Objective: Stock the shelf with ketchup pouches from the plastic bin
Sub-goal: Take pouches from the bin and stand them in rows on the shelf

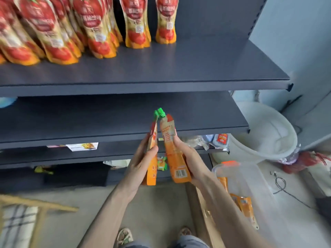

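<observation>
Left hand [141, 163] fingers curled round flat orange pouch [151, 175]; right hand [192, 159] grips second pouch [174, 158]; green ribbed caps [160, 112] up; clear plastic bin [254, 178] near right; dark matte shelf [161, 68] far.

Bare top shelf [197, 65] right of the standing pouches [95, 27] — left side crowded, front open.

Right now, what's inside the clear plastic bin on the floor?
Orange ketchup pouches lie in the plastic bin, at least two showing through its clear wall. The right forearm covers the bin's left part, so the full count is hidden.
</observation>
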`<state>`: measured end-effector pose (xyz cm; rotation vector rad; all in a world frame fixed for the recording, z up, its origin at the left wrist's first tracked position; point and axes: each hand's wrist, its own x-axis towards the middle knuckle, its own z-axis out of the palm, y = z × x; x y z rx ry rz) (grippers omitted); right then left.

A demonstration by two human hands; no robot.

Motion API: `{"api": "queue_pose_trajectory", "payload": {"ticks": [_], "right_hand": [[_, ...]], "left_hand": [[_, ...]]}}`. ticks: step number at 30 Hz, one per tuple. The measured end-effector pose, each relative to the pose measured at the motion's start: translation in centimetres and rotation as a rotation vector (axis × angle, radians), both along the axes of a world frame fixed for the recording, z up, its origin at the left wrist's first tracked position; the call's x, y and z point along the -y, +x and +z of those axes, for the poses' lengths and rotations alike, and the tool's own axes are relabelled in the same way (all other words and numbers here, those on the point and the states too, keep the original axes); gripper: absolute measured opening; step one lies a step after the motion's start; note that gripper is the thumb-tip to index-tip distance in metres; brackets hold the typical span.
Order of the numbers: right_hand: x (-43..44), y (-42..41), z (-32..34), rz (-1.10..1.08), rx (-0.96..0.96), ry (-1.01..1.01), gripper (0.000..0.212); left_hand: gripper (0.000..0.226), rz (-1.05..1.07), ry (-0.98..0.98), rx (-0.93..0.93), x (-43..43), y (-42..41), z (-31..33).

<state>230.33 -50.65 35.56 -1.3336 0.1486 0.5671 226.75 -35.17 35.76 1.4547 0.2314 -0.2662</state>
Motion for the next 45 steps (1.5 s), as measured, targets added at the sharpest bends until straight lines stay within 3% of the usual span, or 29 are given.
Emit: {"api": "queue_pose_trajectory", "payload": {"ticks": [4,8,11,16,22,31,45], "right_hand": [[-6.0,0.9,1.6,0.026,0.040,0.009,0.068],[-11.3,2.1,3.6,-0.006,0.170,-0.135,0.062],[-14.8,3.2,4.7,-0.069,0.260,-0.270,0.051],[-18.2,5.6,7.0,-0.146,0.267,-0.226,0.047],[-19.2,9.7,9.6,-0.286,0.307,-0.068,0.033],[-18.4,17.5,11.9,-0.489,0.568,-0.123,0.031],[-16.2,29.5,9.9,-0.435,0.654,-0.176,0.024]], "left_hand": [[0.073,0.030,0.034,-0.016,-6.2,0.7,2.3],[0.076,0.019,0.092,0.004,-11.0,2.0,4.0],[0.057,0.067,0.112,0.032,-13.9,3.3,4.8],[0.029,0.104,0.121,0.114,-18.0,6.5,6.5],[0.028,0.139,0.089,0.296,-20.3,10.9,9.0],[0.022,0.264,0.103,0.466,-20.9,19.3,11.0],[0.022,0.330,0.162,0.532,-19.3,28.7,9.1]]}}
